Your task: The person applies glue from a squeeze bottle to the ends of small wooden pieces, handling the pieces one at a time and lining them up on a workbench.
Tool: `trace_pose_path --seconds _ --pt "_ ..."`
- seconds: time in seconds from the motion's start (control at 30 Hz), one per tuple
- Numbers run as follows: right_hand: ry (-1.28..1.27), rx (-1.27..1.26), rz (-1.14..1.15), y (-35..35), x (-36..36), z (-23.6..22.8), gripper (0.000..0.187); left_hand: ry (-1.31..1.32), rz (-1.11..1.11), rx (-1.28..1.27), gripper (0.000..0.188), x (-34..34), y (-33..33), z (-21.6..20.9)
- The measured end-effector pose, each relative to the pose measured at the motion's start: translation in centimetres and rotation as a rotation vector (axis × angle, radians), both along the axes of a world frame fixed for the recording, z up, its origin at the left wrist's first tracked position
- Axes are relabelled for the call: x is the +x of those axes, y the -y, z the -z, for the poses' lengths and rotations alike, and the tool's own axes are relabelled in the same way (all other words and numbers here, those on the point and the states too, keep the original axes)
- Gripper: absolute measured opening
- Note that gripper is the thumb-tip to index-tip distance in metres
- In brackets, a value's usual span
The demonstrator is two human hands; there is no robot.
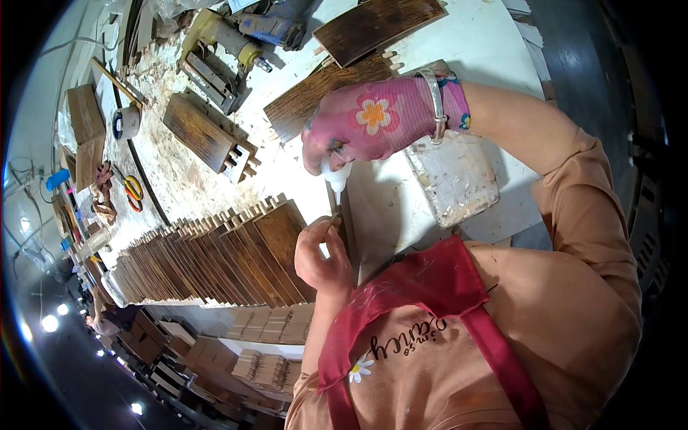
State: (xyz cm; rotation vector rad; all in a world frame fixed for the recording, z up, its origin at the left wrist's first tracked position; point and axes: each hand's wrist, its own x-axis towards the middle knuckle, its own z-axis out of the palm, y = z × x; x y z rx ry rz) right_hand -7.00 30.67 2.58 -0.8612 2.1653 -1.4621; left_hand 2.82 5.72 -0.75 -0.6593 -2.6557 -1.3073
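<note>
My right hand (373,122), in a pink flowered glove, is closed around a white glue bottle (335,177) held nozzle down. Most of the bottle is hidden in the glove. Just below the nozzle tip, my bare left hand (322,254) makes a pinch; what sits between its fingertips is too small to make out. A narrow dark wooden piece (348,228) runs beside those fingers. To the left stands a long row of dark wooden boards (215,254) on edge, with pale dowels along their upper ends.
More doweled boards (380,29) lie at the back, and another board (197,132) lies left of them. Nail guns (222,54), a tape roll (126,123) and scissors (133,192) occupy the table's left side. A glue-smeared white container (455,179) is under my right forearm. Cardboard (269,326) is stacked below.
</note>
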Motion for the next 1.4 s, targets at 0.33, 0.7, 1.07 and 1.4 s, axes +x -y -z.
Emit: trace_pose_path --seconds 0.33,0.7,1.07,1.4 --pt "-0.128 0.069 -0.049 0.7 -0.7 0.3 0.018 -0.107 0.055 -0.033 0.016 -0.6 -0.3 -0.2" --pt "0.127 -0.016 -0.048 0.0 -1.3 0.9 0.022 -0.195 0.038 -0.151 0.026 -0.7 -0.8 -0.7" --pt "0.143 0.052 -0.023 -0.6 -1.2 -0.8 0.022 -0.230 0.103 -0.171 0.027 -1.4 -0.9 -0.4" --pt "-0.031 0.114 -0.081 0.1 -1.6 -0.1 0.015 -0.225 0.097 -0.207 0.023 -1.7 -0.9 -0.2"
